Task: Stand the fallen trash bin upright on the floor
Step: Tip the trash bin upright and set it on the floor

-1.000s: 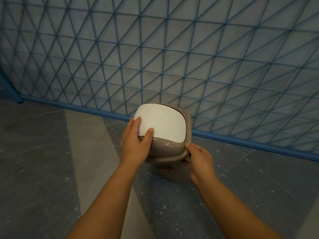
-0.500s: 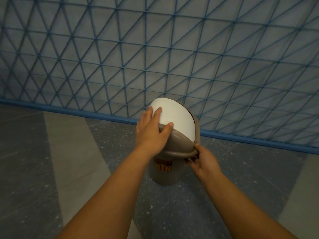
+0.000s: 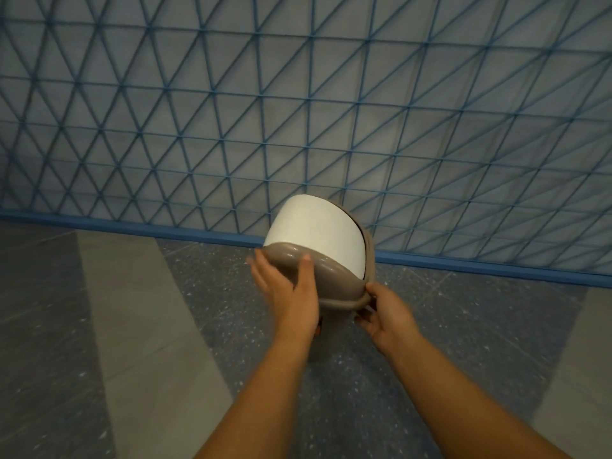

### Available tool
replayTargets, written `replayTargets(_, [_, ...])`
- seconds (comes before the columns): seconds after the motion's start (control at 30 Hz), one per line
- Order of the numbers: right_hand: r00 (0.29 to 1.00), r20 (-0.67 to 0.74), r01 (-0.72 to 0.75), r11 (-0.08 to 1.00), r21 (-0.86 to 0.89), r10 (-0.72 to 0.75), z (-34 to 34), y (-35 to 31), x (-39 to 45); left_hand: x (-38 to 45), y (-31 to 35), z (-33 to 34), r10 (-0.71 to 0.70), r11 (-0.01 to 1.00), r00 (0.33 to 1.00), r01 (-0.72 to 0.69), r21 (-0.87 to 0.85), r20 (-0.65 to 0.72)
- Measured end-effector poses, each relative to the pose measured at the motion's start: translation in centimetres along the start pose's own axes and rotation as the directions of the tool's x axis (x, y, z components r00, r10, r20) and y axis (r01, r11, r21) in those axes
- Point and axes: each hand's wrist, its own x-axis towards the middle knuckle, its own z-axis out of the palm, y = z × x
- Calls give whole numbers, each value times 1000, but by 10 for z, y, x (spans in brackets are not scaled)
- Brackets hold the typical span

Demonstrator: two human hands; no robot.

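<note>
A small taupe trash bin (image 3: 334,286) with a white swing lid (image 3: 318,231) stands roughly upright on the speckled floor, its top facing me. My left hand (image 3: 288,293) lies on the left side of its domed top, thumb on the taupe dome. On the right, my right hand (image 3: 387,316) pinches the rim of the top. My hands and the dome hide most of the bin's body and its base.
A blue wire-mesh fence (image 3: 331,127) with a blue base rail (image 3: 132,226) runs right behind the bin. The floor has a paler grey band (image 3: 139,326) at the left and darker speckled tiles (image 3: 463,326) at the right.
My left hand has slid down from the white lid onto the taupe dome. The bin's top has tipped a little more toward me and the label on its body is now covered.
</note>
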Motion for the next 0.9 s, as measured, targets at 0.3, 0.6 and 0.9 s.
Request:
replayTargets(0.3, [980, -84, 155, 963, -222, -178, -7, -25, 23, -33, -13, 34, -682, 630, 730, 550, -549, -51])
replayTargets(0.6, [977, 18, 209, 942, -264, -212, 10, -57, 70, -31, -25, 44, -562, 667, 825, 500, -553, 68])
replayTargets(0.9, [987, 122, 140, 938, -316, -106, 5, -60, 72, -26, -31, 38, -512, 707, 859, 433, -560, 18])
